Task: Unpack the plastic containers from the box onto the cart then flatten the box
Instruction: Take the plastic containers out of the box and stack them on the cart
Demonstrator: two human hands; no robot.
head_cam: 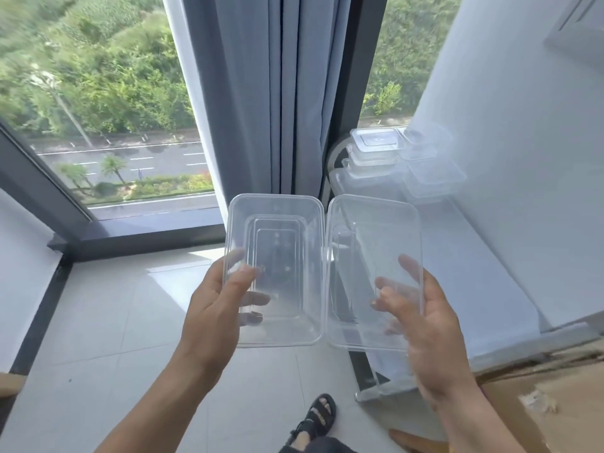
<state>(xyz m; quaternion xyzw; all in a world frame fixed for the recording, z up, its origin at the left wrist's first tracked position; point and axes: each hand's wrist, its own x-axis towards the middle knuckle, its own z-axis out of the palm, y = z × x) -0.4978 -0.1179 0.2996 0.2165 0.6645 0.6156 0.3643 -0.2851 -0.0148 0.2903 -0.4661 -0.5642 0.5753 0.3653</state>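
Now left hand (219, 300) holds one container (281, 256), right hand (428, 322) another container (371, 246).

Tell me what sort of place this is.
Likely a room in an upper-floor flat or office: a tall window looks down on a road and trees, grey curtains hang beside it, and the floor is pale tile.

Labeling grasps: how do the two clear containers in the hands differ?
The left container is gripped by the left hand and faces the camera squarely, stepped base plain. The right container is gripped by the right hand and is turned aside, base seen obliquely. Both clear, rectangular, empty.
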